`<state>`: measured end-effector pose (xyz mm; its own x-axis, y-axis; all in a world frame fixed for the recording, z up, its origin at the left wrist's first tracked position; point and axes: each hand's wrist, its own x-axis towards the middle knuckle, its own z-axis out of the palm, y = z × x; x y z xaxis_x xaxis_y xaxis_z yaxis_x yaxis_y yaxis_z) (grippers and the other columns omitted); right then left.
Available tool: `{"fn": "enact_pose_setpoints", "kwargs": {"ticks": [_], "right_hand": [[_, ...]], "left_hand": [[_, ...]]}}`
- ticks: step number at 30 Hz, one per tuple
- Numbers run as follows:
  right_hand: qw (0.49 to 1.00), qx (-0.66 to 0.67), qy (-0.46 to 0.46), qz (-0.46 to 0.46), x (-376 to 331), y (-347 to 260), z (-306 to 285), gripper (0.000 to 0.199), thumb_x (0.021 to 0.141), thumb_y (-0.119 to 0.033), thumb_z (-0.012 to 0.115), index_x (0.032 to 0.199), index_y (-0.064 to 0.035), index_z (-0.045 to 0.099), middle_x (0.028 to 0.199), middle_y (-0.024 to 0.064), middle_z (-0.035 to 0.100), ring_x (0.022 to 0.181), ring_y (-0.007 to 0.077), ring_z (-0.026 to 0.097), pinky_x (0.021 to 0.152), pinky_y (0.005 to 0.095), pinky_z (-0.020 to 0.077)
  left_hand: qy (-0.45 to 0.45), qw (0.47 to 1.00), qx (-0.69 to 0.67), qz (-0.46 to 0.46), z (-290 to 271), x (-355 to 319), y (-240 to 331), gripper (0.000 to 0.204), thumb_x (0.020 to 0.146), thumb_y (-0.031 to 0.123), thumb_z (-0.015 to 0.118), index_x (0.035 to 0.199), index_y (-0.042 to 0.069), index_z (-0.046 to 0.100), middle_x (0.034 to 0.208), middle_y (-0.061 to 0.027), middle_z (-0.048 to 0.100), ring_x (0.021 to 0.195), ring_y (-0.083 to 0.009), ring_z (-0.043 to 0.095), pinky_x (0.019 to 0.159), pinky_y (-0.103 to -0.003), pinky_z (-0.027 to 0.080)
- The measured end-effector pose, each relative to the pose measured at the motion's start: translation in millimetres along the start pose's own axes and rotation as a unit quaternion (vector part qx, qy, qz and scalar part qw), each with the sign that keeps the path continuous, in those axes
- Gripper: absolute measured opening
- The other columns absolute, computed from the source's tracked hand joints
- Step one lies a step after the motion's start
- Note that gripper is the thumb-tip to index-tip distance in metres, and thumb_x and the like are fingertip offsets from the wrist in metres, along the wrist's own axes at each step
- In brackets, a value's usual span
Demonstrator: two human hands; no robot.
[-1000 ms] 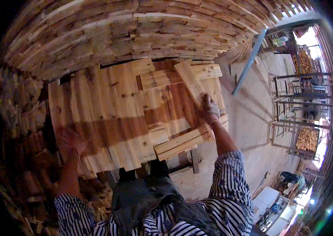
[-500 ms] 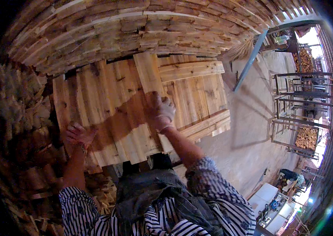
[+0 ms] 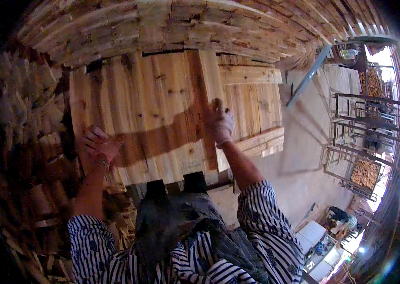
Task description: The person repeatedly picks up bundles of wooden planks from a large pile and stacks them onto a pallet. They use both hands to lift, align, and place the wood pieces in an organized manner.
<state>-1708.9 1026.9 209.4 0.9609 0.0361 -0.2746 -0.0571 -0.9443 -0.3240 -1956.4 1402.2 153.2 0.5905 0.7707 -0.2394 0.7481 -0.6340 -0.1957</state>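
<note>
Pale wooden boards (image 3: 152, 118), flat planks with knots and reddish streaks, lie side by side as one sheet on top of a low stack directly in front of the person, their near ends overhanging the stack's front edge. Right hand (image 3: 219, 124), in a light-coloured glove, rests palm down on the long reddish plank (image 3: 204, 94) at the right edge of the sheet; fingers are extended and spread flat on the wood, not wrapped around anything. Left hand (image 3: 96, 147), bare, sits at the left near corner of the sheet, fingers curled over the edge of the outermost board; how firmly it grips cannot be told, as that side is in shadow. Both forearms emerge from blue-and-white striped sleeves (image 3: 266, 222). To the right of the sheet, a lower layer of shorter pale planks (image 3: 252, 102) lies exposed, one board crosswise on top at its far end. Behind the stack, a wall of stacked timber offcuts (image 3: 200, 28) spans the view. A heap of dark wood scraps (image 3: 25, 142) lies to the left. On the right, concrete floor (image 3: 304, 156) and metal racks (image 3: 365, 142) holding wood pieces stand well apart.
</note>
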Motion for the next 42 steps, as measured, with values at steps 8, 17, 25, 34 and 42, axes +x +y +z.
{"fn": "enact_pose_setpoints", "kwargs": {"ticks": [8,17,25,34,42], "right_hand": [[0.976,-0.177,0.083,-0.092,15.8,81.8,15.6,0.06,0.091,-0.05,0.059,0.145,-0.0295,0.043,0.122,0.0258,0.052,0.111,0.0453,0.055,0.087,0.0516,0.0482],[0.978,-0.183,-0.079,-0.056,3.7,-19.3,-15.3,0.067,0.088,-0.059,0.062,0.145,-0.0298,0.042,0.128,0.0236,0.053,0.117,0.0387,0.054,0.1,0.0412,0.0432],[0.936,-0.061,-0.278,-0.207,-13.4,-38.8,61.8,0.078,0.096,-0.057,0.043,0.154,-0.0081,0.026,0.147,0.0177,0.045,0.137,0.0368,0.034,0.113,0.041,0.0264],[0.863,-0.151,-0.187,-0.444,-32.1,-89.0,38.2,0.067,0.095,-0.045,0.049,0.146,-0.0031,0.038,0.133,0.0217,0.054,0.123,0.0386,0.048,0.104,0.0453,0.0372],[0.605,-0.149,-0.36,-0.694,-245.9,-165.8,52.2,0.058,0.094,-0.034,0.055,0.139,0.0014,0.049,0.121,0.0252,0.062,0.111,0.0402,0.06,0.096,0.0491,0.0467]], "left_hand": [[-0.109,0.994,0.018,-0.001,-40.0,-9.5,36.4,0.14,0.065,0.088,0.061,0.157,0.003,-0.001,0.161,-0.0298,0.002,0.145,-0.0536,0.01,0.113,-0.067,0.013],[-0.034,0.998,-0.061,-0.009,-75.0,-7.1,11.9,0.118,0.075,0.083,0.052,0.156,0.005,0.017,0.16,-0.024,0.017,0.144,-0.0526,0.012,0.114,-0.066,0.01],[0.055,0.945,-0.313,0.072,-35.3,-144.5,-70.1,0.075,0.09,0.06,0.054,0.149,0.015,0.04,0.144,-0.0177,0.048,0.13,-0.0391,0.046,0.107,-0.048,0.039],[-0.044,0.565,-0.65,-0.505,8.1,-414.2,-125.2,0.053,0.093,0.038,0.061,0.132,0.003,0.058,0.131,-0.0206,0.061,0.12,-0.0289,0.06,0.101,-0.036,0.045],[0.454,0.138,-0.55,-0.687,-12.6,-557.9,-258.9,0.085,0.095,0.049,0.06,0.157,0.004,0.023,0.159,-0.0195,0.032,0.144,-0.0319,0.035,0.116,-0.039,0.029]]}}
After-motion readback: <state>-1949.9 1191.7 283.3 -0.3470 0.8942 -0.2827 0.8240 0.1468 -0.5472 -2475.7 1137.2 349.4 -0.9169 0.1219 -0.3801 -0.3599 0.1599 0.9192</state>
